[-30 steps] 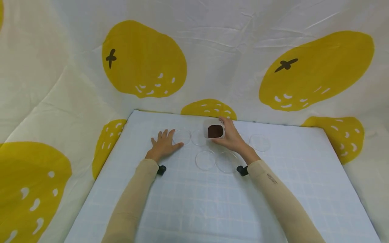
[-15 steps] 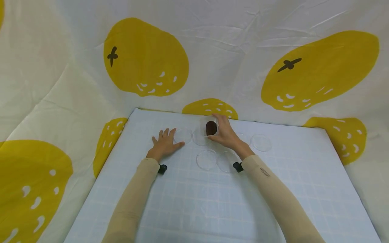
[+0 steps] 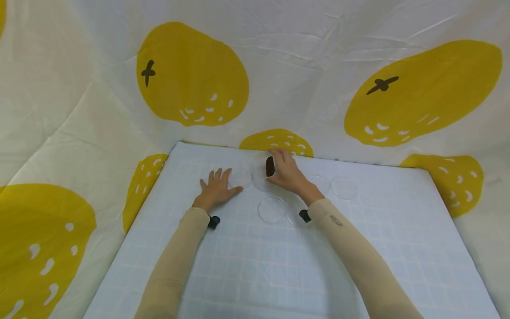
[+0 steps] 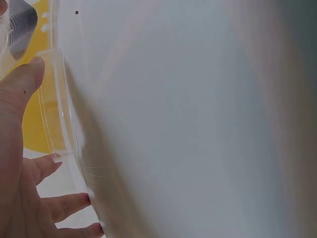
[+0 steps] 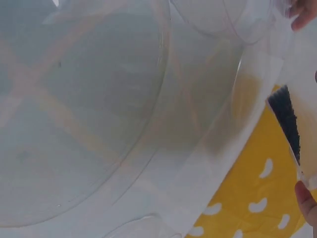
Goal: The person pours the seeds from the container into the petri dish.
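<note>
- Petri dish (image 3: pixel 272 210), clear and round, is placed nearest; at three o'clock from it, another dish (image 3: pixel 292 210) is partly covered by the right wrist.
- Left hand (image 3: pixel 216 191) is laid at ten o'clock, fingers spread and nearly straight; the left dish (image 3: pixel 241 179) is touched by thumb and forefinger, not gripped.
- Clear container (image 3: pixel 261 166), at twelve o'clock, is tilted above the table; its dark brown filling (image 3: pixel 270 166) is seen slanted. Its sides are held by the right hand (image 3: pixel 287 173), fingers curled round.
- Light, smooth, thin-walled plastic is suggested; opposite walls are best grasped gently, without squeezing.
- Fruit-print curtain (image 3: pixel 191 75) is hung beyond.
</note>
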Available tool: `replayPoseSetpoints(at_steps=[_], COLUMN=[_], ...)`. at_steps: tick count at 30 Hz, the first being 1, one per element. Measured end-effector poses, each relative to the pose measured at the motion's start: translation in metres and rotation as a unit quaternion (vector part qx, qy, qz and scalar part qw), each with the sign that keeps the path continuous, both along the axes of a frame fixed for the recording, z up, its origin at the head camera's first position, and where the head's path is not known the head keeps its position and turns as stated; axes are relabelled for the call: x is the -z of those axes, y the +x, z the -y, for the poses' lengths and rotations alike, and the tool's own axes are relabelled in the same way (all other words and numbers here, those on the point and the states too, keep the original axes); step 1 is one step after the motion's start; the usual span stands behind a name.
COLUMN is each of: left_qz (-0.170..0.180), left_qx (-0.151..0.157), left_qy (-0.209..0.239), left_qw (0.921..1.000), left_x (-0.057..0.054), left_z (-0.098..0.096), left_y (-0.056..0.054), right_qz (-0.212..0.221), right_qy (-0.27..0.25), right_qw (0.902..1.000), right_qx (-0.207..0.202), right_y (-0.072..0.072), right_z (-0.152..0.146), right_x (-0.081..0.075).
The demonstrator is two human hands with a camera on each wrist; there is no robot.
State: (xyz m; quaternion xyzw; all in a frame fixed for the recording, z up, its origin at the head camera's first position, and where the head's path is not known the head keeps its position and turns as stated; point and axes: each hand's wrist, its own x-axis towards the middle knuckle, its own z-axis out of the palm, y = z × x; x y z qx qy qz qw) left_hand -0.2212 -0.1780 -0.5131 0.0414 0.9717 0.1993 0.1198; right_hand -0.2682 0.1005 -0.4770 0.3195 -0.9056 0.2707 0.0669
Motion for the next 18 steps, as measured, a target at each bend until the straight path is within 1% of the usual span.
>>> replayPoseSetpoints(at_steps=[4, 11, 18], left_qz=[0.001, 0.004, 0.001], left_qx=[0.001, -0.003, -0.005], left_qy=[-0.003, -0.005, -0.006], left_qw=[1.0, 1.0, 1.0], left_x=[0.0, -0.002, -0.001], left_z=[0.0, -0.002, -0.002], left_y=[-0.001, 0.0, 0.0], right_qz=[-0.011, -0.048, -0.099], right_qy=[0.032, 0.056, 0.098], right_qw=[0.9994, 0.9973, 0.9903], right_qx=[0.003, 0.002, -0.001], right_y=[-0.003, -0.004, -0.006], right_z=[0.006, 0.014, 0.022], right_x=[0.001, 0.004, 0.003])
